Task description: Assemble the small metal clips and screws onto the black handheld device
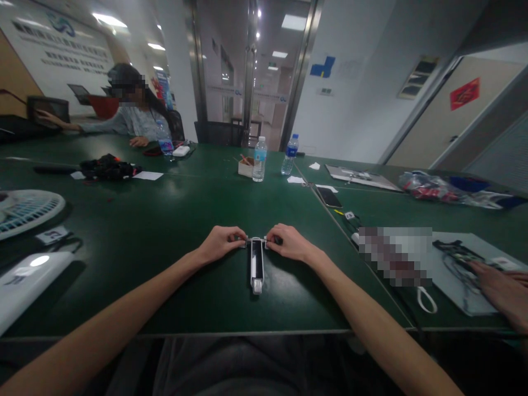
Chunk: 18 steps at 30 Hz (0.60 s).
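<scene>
A narrow white-framed device with a dark middle (256,264) lies on the green table in front of me, its pale blunt end toward me. Its exact kind is unclear. At its far end, small greyish pieces stick out to both sides. My left hand (223,242) is closed in a pinch on the left piece. On the opposite side, my right hand (289,242) pinches the right piece between thumb and fingers. The fingertips partly hide both pieces.
Two water bottles (259,159) (290,155) and a small box (246,166) stand beyond my hands. A phone (329,196) lies right of them. A white fan (31,212) is at left. Another person's hand (501,286) rests at right; a person (136,118) sits far left.
</scene>
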Motion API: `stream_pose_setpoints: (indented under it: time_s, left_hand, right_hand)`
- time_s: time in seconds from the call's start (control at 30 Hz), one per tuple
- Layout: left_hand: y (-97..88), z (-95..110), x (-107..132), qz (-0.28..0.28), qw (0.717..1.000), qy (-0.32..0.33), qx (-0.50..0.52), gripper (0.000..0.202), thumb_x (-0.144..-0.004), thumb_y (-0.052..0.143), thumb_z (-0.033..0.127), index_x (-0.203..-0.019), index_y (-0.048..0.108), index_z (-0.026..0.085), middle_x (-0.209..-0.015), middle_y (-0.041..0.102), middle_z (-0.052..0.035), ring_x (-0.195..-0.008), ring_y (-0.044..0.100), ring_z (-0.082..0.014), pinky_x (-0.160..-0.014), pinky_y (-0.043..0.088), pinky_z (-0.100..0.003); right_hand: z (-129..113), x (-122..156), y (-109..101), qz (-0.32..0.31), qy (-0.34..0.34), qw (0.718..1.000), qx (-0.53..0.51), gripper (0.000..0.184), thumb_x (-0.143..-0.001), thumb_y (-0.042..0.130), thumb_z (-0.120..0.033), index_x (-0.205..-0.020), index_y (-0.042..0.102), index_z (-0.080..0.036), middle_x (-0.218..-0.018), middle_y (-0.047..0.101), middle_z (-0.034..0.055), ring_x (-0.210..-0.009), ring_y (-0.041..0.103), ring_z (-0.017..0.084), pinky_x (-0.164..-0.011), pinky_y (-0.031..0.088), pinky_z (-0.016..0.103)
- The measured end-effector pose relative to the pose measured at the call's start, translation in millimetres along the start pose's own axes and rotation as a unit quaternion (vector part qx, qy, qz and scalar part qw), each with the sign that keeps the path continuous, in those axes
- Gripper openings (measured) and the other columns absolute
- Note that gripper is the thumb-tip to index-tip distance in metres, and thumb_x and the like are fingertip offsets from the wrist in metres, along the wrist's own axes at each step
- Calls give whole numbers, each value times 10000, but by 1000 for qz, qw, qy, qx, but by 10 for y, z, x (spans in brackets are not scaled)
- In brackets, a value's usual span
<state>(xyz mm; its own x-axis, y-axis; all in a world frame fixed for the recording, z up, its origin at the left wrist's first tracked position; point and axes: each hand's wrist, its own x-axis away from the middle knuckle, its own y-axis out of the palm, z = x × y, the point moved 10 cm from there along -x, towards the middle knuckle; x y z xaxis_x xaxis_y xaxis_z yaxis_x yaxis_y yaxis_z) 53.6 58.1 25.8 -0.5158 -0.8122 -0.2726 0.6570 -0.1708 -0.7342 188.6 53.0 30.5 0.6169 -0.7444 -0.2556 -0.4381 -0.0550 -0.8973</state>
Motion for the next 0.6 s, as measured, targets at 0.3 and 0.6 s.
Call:
stream_pose_setpoints:
  time_s: [0.3,0.6]
  left_hand:
    - [13,38,-2,25,999,28,-11,165,-802,621,211,-958,652,170,-874,703,-4,-727,620,-121,-702,470,-233]
    - [-28,-20,-18,25,997,22,-71,184,-806,615,310,-917,655,170,-828,671,-12,-682,558,-137,-650,421,-253]
  right_hand:
    - [32,-10,23,41,-7,998,-37,16,-773,616,-146,-767,608,-158,-722,568,7,-688,491,118,-657,379,240]
    - [124,-37,17,38,30,996,-81,86,-732,655,-175,-817,660,-158,-732,613,-2,-640,525,95,-617,395,215]
